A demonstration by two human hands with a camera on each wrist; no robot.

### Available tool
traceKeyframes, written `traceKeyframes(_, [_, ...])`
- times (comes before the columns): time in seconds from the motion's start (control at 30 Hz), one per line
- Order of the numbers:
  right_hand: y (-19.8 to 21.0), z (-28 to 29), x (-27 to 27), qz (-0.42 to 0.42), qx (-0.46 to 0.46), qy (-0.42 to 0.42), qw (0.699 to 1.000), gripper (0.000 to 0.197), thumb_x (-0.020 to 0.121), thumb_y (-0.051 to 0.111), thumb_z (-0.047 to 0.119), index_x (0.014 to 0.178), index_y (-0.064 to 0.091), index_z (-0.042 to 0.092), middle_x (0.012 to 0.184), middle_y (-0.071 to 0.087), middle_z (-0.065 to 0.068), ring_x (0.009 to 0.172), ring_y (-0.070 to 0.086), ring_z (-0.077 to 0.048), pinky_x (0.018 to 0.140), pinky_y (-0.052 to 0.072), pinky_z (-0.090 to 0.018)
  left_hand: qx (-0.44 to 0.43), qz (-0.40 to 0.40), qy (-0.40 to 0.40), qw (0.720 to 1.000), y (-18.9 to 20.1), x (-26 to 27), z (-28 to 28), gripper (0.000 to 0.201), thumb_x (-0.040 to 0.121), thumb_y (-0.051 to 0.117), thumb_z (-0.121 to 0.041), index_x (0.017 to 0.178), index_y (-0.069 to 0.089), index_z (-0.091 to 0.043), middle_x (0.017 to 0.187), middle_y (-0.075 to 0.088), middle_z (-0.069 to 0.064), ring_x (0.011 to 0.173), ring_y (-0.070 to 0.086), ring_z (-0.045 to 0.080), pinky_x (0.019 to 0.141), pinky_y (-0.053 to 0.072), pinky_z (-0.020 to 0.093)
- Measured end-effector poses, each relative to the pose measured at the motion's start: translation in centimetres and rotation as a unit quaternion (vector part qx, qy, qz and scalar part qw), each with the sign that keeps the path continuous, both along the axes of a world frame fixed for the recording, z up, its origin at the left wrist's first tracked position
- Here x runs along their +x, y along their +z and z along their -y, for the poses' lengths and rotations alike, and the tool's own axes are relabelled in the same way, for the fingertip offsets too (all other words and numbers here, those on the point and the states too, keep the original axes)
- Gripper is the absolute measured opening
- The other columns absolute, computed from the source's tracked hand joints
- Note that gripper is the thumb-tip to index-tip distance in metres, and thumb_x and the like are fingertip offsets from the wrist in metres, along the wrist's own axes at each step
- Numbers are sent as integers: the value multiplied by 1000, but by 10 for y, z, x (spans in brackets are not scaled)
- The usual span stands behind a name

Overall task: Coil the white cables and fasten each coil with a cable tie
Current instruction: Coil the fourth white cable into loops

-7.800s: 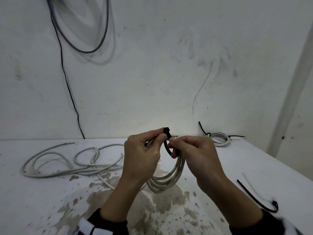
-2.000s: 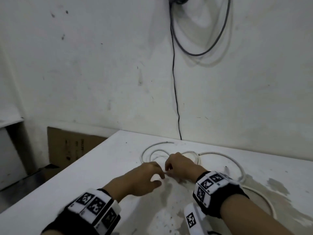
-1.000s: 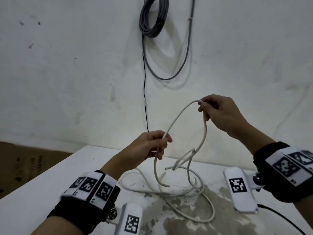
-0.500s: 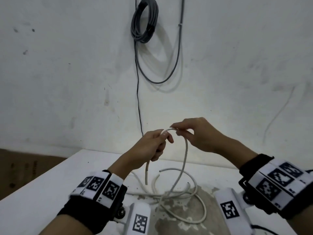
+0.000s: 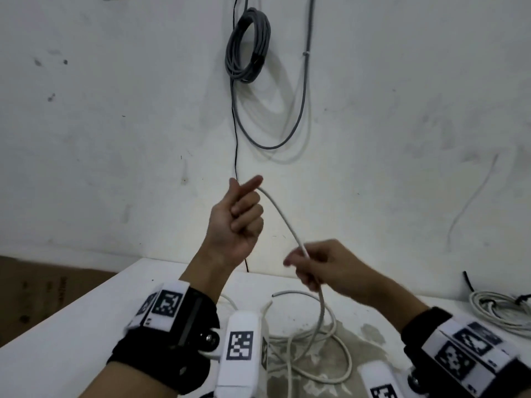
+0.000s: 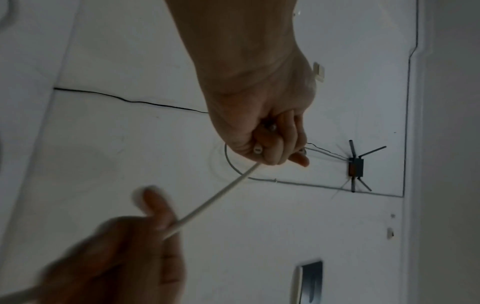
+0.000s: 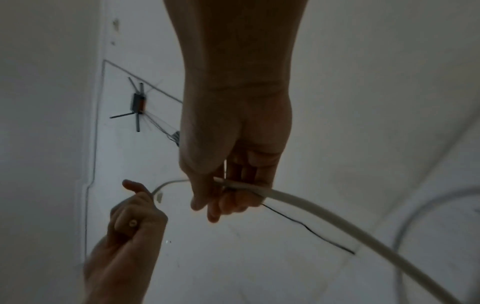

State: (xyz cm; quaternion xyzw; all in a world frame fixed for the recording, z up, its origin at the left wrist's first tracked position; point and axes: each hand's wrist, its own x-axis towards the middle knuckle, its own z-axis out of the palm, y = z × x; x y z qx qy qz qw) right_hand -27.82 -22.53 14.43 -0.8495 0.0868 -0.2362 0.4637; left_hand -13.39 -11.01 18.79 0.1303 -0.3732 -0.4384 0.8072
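Note:
A loose white cable (image 5: pixel 284 219) runs taut between my two hands above the white table (image 5: pixel 71 334). My left hand (image 5: pixel 241 214) is raised in a fist and grips the cable's upper part; the left wrist view shows the cable (image 6: pixel 221 195) leaving the fist (image 6: pixel 272 144). Lower and to the right, my right hand (image 5: pixel 321 268) holds the cable between thumb and fingers, blurred by motion. In the right wrist view the cable (image 7: pixel 324 209) passes across those fingers (image 7: pixel 233 197). Below the hands the cable's slack (image 5: pixel 330 349) lies in loose loops on the table.
A tied white coil (image 5: pixel 500 311) with a black cable tie lies at the table's right edge. A grey cable coil (image 5: pixel 247 44) and a thin black wire (image 5: pixel 235 133) hang on the wall behind. Brown cardboard (image 5: pixel 43 294) stands beyond the table's left edge.
The hands, together half a second ago, have drawn apart: the left has risen with the cable, the right has slid down along it toward the table.

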Motion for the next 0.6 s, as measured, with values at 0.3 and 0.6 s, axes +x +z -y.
traceKeyframes(0.3, [-66,8,-23,-122,42,-62,990,31,98,35,9,109,58,25,72,52,-1,60,54,-11,64,45,-25,-28,-44,142,988,7,6,-8,31,101,30,-28,101,55,-10,45,37,-10,31,28,3,34,22,13])
traceKeyframes(0.6, [-38,-3,-21,21,-412,-60,909,24,84,54,1,85,70,20,67,55,-7,58,44,-13,56,31,-9,174,617,330,693,-50,-42,18,29,101,30,-18,128,37,-18,99,61,3,85,61,22,72,49,31])
